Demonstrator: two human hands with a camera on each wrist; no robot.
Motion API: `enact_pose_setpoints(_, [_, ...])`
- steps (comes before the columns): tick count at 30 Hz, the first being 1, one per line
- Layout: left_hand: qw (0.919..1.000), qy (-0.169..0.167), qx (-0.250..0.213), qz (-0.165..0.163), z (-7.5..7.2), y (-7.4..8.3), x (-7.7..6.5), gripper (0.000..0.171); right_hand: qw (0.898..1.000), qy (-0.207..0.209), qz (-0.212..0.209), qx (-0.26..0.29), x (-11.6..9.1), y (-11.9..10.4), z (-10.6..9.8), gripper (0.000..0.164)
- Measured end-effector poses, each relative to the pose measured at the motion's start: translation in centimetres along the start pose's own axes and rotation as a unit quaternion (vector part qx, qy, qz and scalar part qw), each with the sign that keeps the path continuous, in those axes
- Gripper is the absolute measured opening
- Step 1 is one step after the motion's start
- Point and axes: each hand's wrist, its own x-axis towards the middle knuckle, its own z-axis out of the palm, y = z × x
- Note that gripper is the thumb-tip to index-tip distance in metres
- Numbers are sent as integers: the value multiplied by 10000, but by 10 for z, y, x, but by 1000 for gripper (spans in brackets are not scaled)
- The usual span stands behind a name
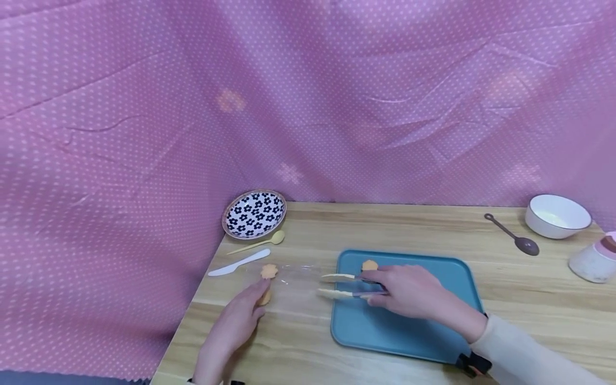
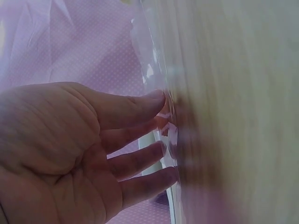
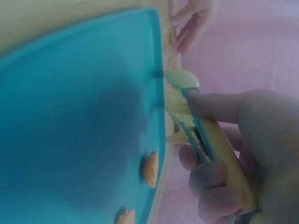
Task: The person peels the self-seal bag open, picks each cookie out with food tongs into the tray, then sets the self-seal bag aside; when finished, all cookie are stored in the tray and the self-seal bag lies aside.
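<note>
My left hand [image 1: 236,323] reaches over a clear plastic bag [image 1: 300,302] lying flat on the table, fingertips beside a flower-shaped cookie [image 1: 269,271]. A second cookie [image 1: 264,298] is partly hidden under that hand. In the left wrist view, the thumb and fairly straight fingers touch the bag's plastic. My right hand [image 1: 414,291] grips tongs [image 3: 224,158] with cream-coloured tips, which are spread apart with nothing between them. The tips point left, past the left rim of a blue tray [image 1: 399,334]. Another cookie [image 1: 369,265] lies on the tray; the right wrist view shows two there.
Left of the bag lie a white knife [image 1: 239,263] and a yellow spoon [image 1: 260,243], with a flower-patterned dish [image 1: 255,215] behind them. At the far right are a brown spoon [image 1: 515,238], a white bowl [image 1: 553,227] and a white jar [image 1: 594,263]. A pink dotted cloth [image 1: 337,107] hangs behind.
</note>
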Motion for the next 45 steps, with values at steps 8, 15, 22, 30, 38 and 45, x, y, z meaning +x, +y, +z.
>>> enact_pose_setpoints(8, [9998,-53,-103,-137,-2,-2,1,64,9996,-84,-265,51,16,-12,-2,45])
enact_pose_setpoints(15, [9996,-115,-166,-215,-3,-2,0,63,9995,-177,-130,232,18,-21,5,49])
enact_pose_setpoints(22, [9991,-131,-327,-231,-3,-5,-1,63,9962,-245,211,810,20,-28,19,58])
enact_pose_setpoints(30, [9984,-156,-436,-312,-3,-8,-1,66,9911,-242,309,1271,12,-27,32,65])
enact_pose_setpoints(38, [9978,-265,-456,-396,-4,-6,-1,67,9916,-256,208,1250,7,-29,27,61])
enact_pose_setpoints(45, [9980,-269,-442,-365,-3,-6,0,68,9911,-314,235,1276,7,-33,25,63])
